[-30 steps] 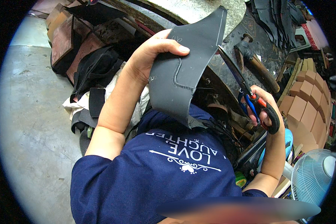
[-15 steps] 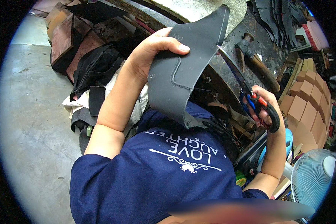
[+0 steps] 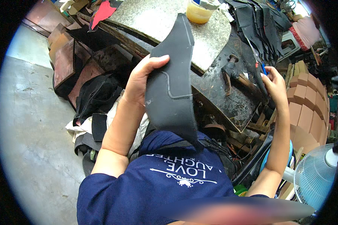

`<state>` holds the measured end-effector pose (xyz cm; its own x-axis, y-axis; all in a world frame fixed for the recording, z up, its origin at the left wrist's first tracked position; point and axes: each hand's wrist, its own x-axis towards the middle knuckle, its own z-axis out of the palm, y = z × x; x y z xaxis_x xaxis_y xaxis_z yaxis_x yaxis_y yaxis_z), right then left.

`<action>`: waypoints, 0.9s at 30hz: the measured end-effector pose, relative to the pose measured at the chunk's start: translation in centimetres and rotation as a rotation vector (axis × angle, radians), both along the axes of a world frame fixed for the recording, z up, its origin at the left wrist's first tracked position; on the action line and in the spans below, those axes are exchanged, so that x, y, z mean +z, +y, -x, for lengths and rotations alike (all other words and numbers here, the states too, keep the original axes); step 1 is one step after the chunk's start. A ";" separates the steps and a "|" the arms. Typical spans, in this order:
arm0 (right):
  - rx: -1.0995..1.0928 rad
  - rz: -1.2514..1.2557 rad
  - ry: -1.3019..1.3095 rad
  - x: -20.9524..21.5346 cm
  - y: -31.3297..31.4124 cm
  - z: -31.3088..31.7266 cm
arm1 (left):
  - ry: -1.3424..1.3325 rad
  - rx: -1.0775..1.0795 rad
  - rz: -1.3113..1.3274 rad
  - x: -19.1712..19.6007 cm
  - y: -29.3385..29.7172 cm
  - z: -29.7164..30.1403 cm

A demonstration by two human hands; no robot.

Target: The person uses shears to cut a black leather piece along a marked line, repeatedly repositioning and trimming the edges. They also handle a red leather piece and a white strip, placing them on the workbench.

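My left hand (image 3: 137, 80) grips the left edge of a black leather shoe-upper piece (image 3: 171, 80), thumb on its face. The piece is held up in front of my chest, with a curved stitched line across it and its lower end bent near my shirt. Far out to the right, my right hand (image 3: 276, 84) is closed round the handles of a pair of scissors (image 3: 260, 77), with red and blue parts on them. Their blades point away, toward a pile of black leather pieces (image 3: 248, 18) on the dark workbench (image 3: 210, 88).
A hammer (image 3: 248, 85) lies on the bench beside the scissors. Behind stands a pale stone slab (image 3: 146, 20) with a tub of yellowish paste (image 3: 199, 13). Stacked brown boxes (image 3: 308, 101) and a fan (image 3: 315, 176) stand at right; black cloth (image 3: 97, 93) hangs at left.
The scissors have left the leather's edge; my right hand has carried them right and away over the bench. The leather piece has turned more upright and shifted slightly left.
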<state>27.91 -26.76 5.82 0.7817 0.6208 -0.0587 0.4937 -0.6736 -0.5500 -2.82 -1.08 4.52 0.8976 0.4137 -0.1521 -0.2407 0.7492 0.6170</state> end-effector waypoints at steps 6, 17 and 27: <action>0.021 0.192 -0.482 -2.5 1.7 -2.5 | 0.035 0.098 -0.231 0.2 -0.9 -2.4; 0.094 0.224 -0.528 -2.1 2.2 -0.9 | 0.034 0.181 -0.257 -1.3 0.0 -2.6; 0.485 -0.550 0.502 1.3 6.1 8.6 | -0.165 0.583 -0.172 -1.6 2.0 -7.8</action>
<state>19.31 -20.65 7.11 0.3875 0.9184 0.0798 0.2694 -0.0300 -0.9626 4.96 0.89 2.93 0.5229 0.8485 0.0815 -0.6820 0.3591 0.6371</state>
